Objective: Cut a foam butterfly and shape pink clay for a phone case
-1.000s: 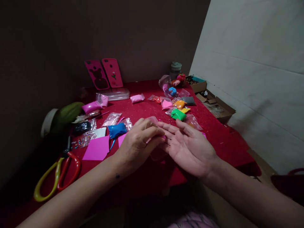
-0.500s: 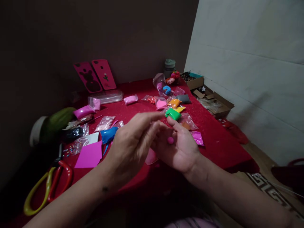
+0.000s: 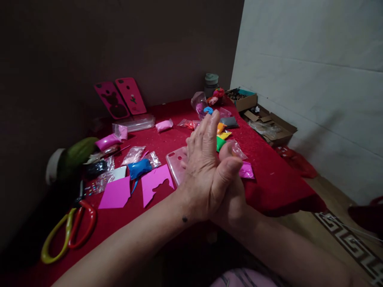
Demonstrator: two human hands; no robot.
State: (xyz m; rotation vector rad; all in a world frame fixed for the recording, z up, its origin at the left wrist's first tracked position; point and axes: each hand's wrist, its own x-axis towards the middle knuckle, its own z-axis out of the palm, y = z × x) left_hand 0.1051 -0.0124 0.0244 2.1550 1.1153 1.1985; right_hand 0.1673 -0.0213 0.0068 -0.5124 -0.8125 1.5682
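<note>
Palm against palm, my two hands are pressed together above the front of the red-covered table [image 3: 271, 177]. My left hand [image 3: 202, 171] lies nearer the camera, its fingers stretched out flat and pointing up and away. My right hand [image 3: 235, 195] is behind it, mostly covered, with fingertips showing past the left hand's edge; its fingers look extended too. The space between the palms is hidden, and no pink ball shows. Just left of the hands lies a clear phone case [image 3: 176, 163], beside a pink sheet with a cut-out shape [image 3: 152, 181].
Red-and-yellow-handled pliers [image 3: 70, 231] lie at the left, near another pink sheet [image 3: 115, 193] and a blue clay packet [image 3: 139, 168]. Two decorated pink phone cases [image 3: 131, 95] lean at the back. More clay packets, a bottle [image 3: 211, 84] and open cardboard boxes [image 3: 278, 127] are farther off.
My left hand has come down flat over my right palm, covering the small pink ball that was lying there. The clear case and cut-out sheet now show more fully.
</note>
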